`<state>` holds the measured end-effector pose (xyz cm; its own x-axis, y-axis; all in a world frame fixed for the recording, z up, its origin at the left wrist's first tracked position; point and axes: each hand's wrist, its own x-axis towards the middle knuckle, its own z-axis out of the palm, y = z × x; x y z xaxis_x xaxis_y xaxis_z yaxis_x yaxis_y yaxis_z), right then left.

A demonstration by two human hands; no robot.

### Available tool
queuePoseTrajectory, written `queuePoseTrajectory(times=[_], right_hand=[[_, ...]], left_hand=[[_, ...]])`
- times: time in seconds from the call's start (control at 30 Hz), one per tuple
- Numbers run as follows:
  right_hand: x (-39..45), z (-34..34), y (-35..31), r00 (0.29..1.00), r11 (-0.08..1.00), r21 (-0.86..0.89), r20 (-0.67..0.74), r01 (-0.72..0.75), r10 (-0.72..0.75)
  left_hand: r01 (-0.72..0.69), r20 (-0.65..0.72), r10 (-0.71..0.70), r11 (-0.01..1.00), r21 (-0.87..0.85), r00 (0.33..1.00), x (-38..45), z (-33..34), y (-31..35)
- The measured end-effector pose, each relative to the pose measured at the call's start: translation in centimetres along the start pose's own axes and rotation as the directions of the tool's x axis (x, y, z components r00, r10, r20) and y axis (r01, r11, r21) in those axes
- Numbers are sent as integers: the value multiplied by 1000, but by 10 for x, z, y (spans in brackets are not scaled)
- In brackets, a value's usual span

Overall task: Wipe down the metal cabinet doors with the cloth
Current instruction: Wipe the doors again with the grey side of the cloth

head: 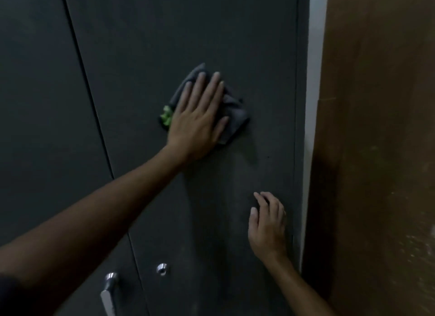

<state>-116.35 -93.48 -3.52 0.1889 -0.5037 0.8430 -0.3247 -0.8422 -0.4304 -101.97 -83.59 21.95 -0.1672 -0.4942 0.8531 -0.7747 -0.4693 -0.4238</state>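
Note:
Two dark grey metal cabinet doors fill the view, the right door (211,33) and the left door (35,104), split by a thin vertical seam. My left hand (200,115) lies flat with straight fingers on a grey cloth (235,113), pressing it against the middle of the right door. A green patch of the cloth (166,115) sticks out at the hand's left side. Lower on the same door, near its right edge, my right hand (267,224) rests with loosely bent fingers and holds nothing.
A silver handle (108,292) sits on the left door at the bottom, and a round silver lock (162,268) is on the right door beside the seam. A white strip (315,80) and a brown wall (376,127) border the cabinet on the right.

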Motion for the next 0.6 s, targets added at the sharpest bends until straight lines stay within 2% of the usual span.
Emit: queuePoseTrajectory(times=[0.03,0.1,0.17,0.23,0.3,0.33,0.4,0.47,0.53,0.6], right_hand=[[13,-8,-5,997,996,60,-37,-62,65],[45,-24,-6,958,964,163,-164,-208,234],[76,-43,-2,867,890,294,-259,-349,426],[100,-60,6,810,839,373,-289,-396,511],[112,-69,10,840,855,362,-263,-370,475],[117,-72,11,861,869,347,-242,-353,447],[127,-74,12,863,859,367,-222,-358,454],[139,-78,9,811,800,420,-211,-429,546],[147,-84,9,759,749,458,-214,-479,615],[150,-91,14,753,734,482,-205,-478,625]], left_hand=[[-24,25,25,999,-26,999,30,3,26],[-222,145,229,973,-59,963,61,19,83],[-508,293,503,859,-67,813,42,32,121],[-708,388,666,704,-48,636,-12,41,118],[-806,384,755,590,-44,531,-68,40,82],[-815,360,773,577,-56,522,-85,37,61],[-768,302,743,638,-49,598,-87,32,24],[-634,225,620,773,-12,752,-48,29,13],[-437,127,433,899,5,892,10,25,39],[-305,73,305,952,-9,950,54,29,84]])
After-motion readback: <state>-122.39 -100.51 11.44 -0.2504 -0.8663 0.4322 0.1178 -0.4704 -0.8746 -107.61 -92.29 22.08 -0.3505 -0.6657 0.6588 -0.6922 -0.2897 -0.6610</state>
